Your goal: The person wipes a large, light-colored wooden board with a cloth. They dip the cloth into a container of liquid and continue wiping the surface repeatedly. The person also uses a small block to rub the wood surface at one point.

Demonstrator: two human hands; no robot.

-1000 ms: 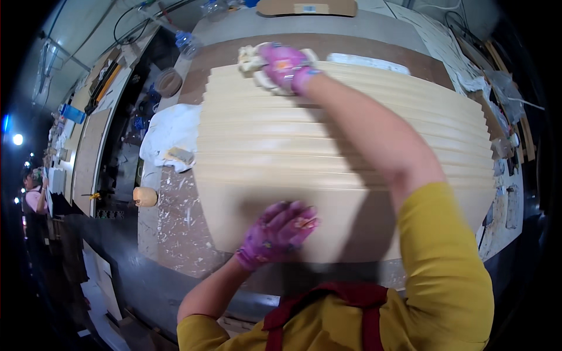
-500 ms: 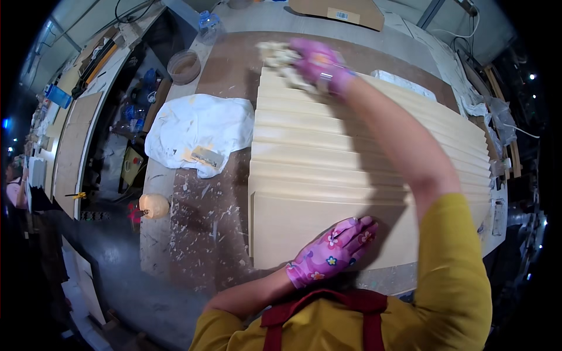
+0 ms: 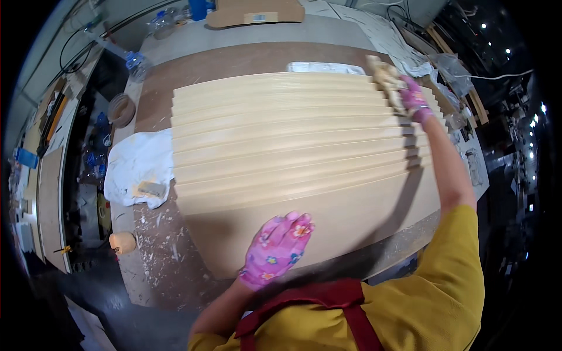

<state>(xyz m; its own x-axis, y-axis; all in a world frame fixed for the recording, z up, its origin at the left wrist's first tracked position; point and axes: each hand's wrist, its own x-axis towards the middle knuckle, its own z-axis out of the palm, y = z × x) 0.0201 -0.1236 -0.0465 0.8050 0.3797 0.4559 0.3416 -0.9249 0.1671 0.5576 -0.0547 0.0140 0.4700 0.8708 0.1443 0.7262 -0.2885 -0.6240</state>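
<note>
A stack of pale cream boards [image 3: 293,146] lies on the table, each overlapping another like steps, with the nearest one showing the widest flat face. My right hand [image 3: 414,99], in a pink flowered glove, is closed on a crumpled cream rag [image 3: 387,82] at the far right end of the stack. The rag looks slightly blurred. Over the near edge of the closest board is my left hand [image 3: 276,250], also gloved in pink, its fingers stretched out and holding nothing; whether its palm presses on the board I cannot tell.
A white cloth [image 3: 137,164] with a small sanding block [image 3: 151,188] on it lies left of the boards. Beyond are a round tub [image 3: 121,110], plastic bottles [image 3: 137,65] and a cardboard piece [image 3: 256,14]. A white wrapped bar [image 3: 325,68] sits behind the stack.
My right hand has carried the rag from the stack's far left corner to its right end. My left hand has shifted left along the near board, and the view has turned right.
</note>
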